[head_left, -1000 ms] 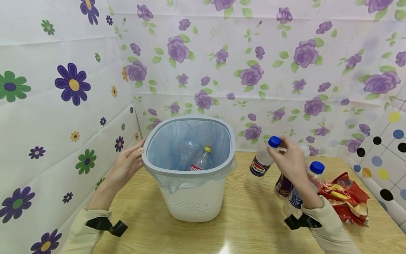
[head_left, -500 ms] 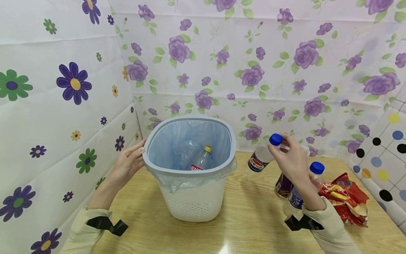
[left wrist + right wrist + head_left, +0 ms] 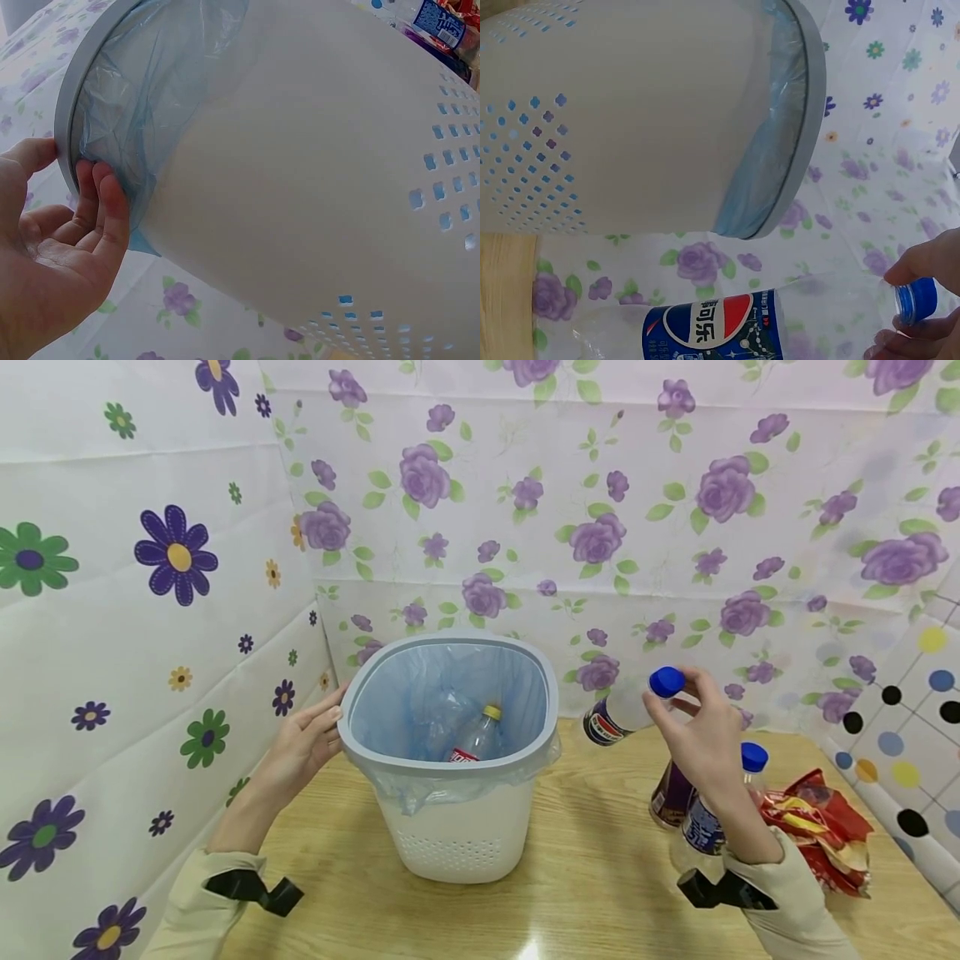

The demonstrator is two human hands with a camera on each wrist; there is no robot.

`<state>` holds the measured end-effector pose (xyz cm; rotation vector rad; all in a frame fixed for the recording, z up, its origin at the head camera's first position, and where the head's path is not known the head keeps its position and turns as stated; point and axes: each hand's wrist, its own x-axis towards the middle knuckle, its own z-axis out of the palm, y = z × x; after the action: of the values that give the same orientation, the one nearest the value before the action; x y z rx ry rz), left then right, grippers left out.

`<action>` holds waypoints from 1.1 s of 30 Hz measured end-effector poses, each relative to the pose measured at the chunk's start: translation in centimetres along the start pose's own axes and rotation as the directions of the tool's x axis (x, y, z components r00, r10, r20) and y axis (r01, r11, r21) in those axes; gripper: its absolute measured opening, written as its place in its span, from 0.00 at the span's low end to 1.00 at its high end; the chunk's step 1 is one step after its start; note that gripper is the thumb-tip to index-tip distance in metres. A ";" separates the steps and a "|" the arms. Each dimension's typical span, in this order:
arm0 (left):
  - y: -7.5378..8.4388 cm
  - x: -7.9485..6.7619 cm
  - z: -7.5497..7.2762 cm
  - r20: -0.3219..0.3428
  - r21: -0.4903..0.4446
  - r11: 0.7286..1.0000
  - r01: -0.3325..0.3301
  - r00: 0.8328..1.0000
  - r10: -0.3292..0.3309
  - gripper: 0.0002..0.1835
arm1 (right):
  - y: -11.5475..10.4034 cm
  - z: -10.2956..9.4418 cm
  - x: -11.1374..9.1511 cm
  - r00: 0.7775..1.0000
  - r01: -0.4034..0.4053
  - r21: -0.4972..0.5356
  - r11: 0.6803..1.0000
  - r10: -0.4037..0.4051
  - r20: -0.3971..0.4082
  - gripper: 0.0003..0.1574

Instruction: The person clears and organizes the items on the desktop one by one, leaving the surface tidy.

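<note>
A white trash can point(image 3: 457, 827) with a grey rim and a blue plastic liner stands at the middle of the table. My left hand point(image 3: 300, 747) pinches its rim on the left side; in the left wrist view the thumb point(image 3: 37, 154) is on the outer edge and the fingertips are under it, against the liner. My right hand point(image 3: 701, 731) pinches a clear Pepsi bottle point(image 3: 606, 727) just below its blue cap point(image 3: 667, 682). The bottle is tilted, its base toward the trash can. Inside the can lies a clear bottle with a yellow cap point(image 3: 491, 713).
Below my right forearm stand a bottle with a blue label point(image 3: 702, 831) and a dark-labelled bottle point(image 3: 670, 797), partly hidden. A crumpled red snack bag point(image 3: 821, 835) lies at the right of the wooden table point(image 3: 600, 893). Flowered sheets hang at the back and left.
My right hand has lifted the Pepsi bottle up and slightly to the right, and its base has swung upward toward the trash can. The left hand keeps its place on the rim.
</note>
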<state>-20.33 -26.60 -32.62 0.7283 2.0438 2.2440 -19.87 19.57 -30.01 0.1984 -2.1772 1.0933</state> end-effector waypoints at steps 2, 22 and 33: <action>0.0 0.0 0.0 -0.002 0.001 1.000 0.002 1.000 -0.002 0.33 | -0.2 -0.2 0.0 1.000 0.001 0.007 1.000 -0.001 -0.007 0.26; 0.1 0.1 -0.1 -0.003 -0.008 1.000 -0.001 1.000 0.001 0.33 | -1.7 -1.4 0.2 0.990 0.086 0.177 0.981 -0.063 -0.130 0.25; 0.3 0.0 0.2 -0.010 -0.004 1.000 0.008 1.000 -0.008 0.33 | -2.4 -1.9 0.1 0.981 0.121 0.227 0.966 -0.081 -0.178 0.23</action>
<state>-20.17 -26.50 -32.38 0.7090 2.0419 2.2517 -18.05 19.49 -27.62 0.3103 -1.8659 1.2638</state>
